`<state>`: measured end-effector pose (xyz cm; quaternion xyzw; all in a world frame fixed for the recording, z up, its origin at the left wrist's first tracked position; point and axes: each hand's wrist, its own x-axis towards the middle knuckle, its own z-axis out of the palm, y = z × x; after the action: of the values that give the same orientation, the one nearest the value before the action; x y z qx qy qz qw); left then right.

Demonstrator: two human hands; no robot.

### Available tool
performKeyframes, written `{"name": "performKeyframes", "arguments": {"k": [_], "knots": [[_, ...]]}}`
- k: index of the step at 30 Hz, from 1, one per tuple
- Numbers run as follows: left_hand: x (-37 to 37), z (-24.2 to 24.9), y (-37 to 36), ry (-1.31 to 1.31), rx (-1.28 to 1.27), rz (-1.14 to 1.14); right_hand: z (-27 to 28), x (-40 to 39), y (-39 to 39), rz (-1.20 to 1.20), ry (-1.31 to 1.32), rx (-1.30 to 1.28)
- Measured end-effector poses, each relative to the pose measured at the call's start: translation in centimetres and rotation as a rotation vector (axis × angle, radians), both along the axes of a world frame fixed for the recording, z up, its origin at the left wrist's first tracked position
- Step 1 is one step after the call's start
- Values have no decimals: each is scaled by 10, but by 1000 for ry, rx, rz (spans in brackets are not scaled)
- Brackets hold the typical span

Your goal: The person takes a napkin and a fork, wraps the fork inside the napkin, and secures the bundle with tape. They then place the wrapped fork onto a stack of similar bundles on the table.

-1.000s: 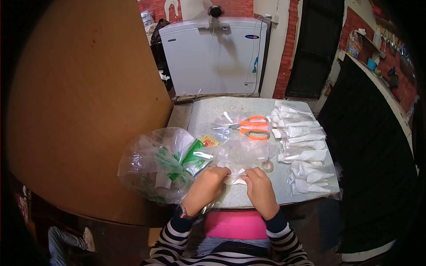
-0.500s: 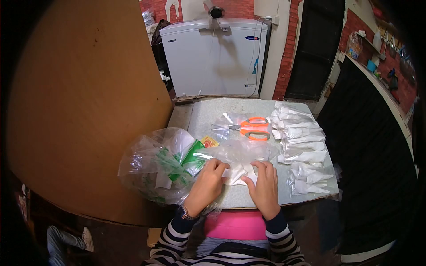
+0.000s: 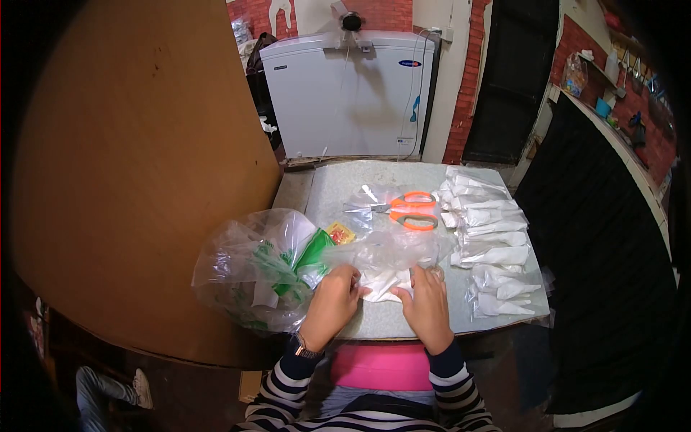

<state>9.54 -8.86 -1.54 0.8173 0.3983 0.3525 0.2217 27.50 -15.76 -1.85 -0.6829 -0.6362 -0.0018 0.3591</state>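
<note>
Near the front of the pale table (image 3: 381,317), my left hand (image 3: 333,301) pinches the left side of a white folded sheet (image 3: 383,284). My right hand (image 3: 426,304) has its fingers closed on the sheet's right side. Clear plastic (image 3: 381,250) lies crumpled just behind the sheet. Farther back are orange-handled scissors (image 3: 413,211) on a small clear bag. A large clear bag with green print (image 3: 245,266) sits left of my left hand, with a yellow packet (image 3: 340,232) beside it. Several wrapped white bundles (image 3: 489,236) form a column on the right.
A tall brown panel (image 3: 144,180) rises on the left. Behind the table stands a white chest freezer (image 3: 345,101). Black cloth (image 3: 590,237) hangs on the right. Another person's leg and shoe (image 3: 142,389) show at the lower left.
Both hands have shifted slightly, with their fingers curled lower on the white sheet. The clear plastic behind it has moved a little, and its left part now lies flatter.
</note>
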Motion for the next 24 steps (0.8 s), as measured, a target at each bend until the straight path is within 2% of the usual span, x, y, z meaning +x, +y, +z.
{"name": "performKeyframes", "arguments": {"k": [1, 3, 6, 10, 13, 15, 16, 19, 24], "knots": [[-1, 0, 1, 32, 46, -12, -2, 0, 1, 29, 25, 31], [-1, 11, -2, 30, -47, -36, -4, 2, 2, 87, 74, 93], [-4, 13, -1, 21, -89, -74, 3, 4, -1, 133, 259, 17], [-9, 11, 0, 34, -47, -121, 2, 5, -4, 191, 329, 30], [-11, 16, -1, 33, -114, -148, -2, 10, -4, 270, 390, 23], [-10, 9, 2, -86, -110, -215, -1, 10, -5, 316, 438, 15], [-10, 7, 3, -147, -107, -246, 0, 10, -6, 317, 475, -6], [-10, 24, -6, -111, -294, -229, 5, 9, -9, 315, 571, -75], [-5, 20, -11, -189, -343, -235, 10, 12, -10, 305, 684, -161]]}}
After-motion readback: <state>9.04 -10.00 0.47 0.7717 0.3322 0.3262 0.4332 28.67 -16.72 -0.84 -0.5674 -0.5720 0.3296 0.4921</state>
